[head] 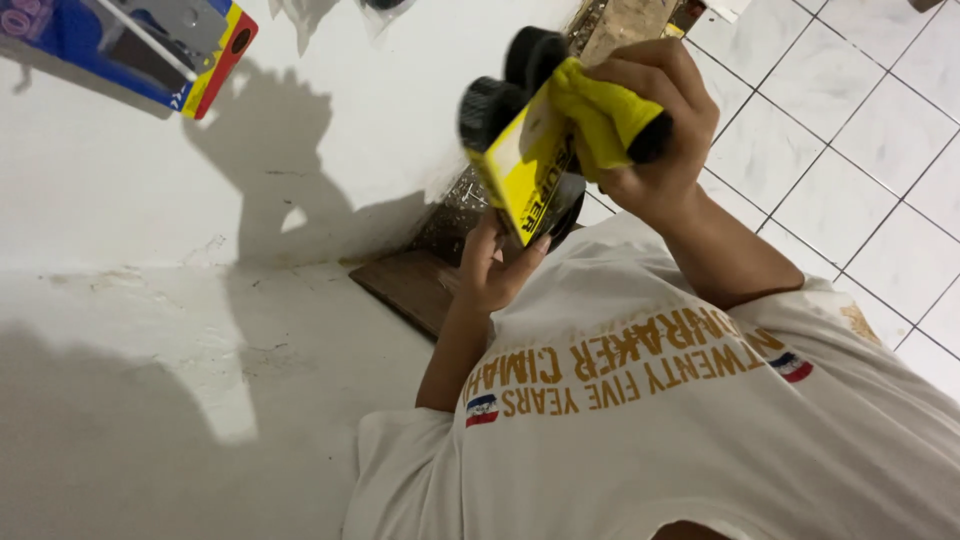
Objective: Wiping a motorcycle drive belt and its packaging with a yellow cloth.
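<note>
White painted surfaces fill the left of the head view, marked by scuffs and hard shadows, and a white tiled floor runs off on the right. The person looks down over their own white shirt at a yellow power tool with black knobs at its top, held up in the air between the two hands. The right hand is wrapped firmly around the tool's yellow body, fingers closed over it. The left hand comes up from below with its fingers curled against the tool's dark round base, touching it rather than gripping it whole. Whether those fingers are turning or pressing anything cannot be told, as the base hides them in part. The tool is tilted and lifted clear of everything else. A dark brown wooden board lies just below the left hand, and the tool does not touch it. Its visible face looks plain and uncut, so the work seems to me to be at the handling of the tool and not at the wood. A speckled, dusty slab shows behind the tool at the top edge. A blue and yellow package lies well apart in the upper left corner.
</note>
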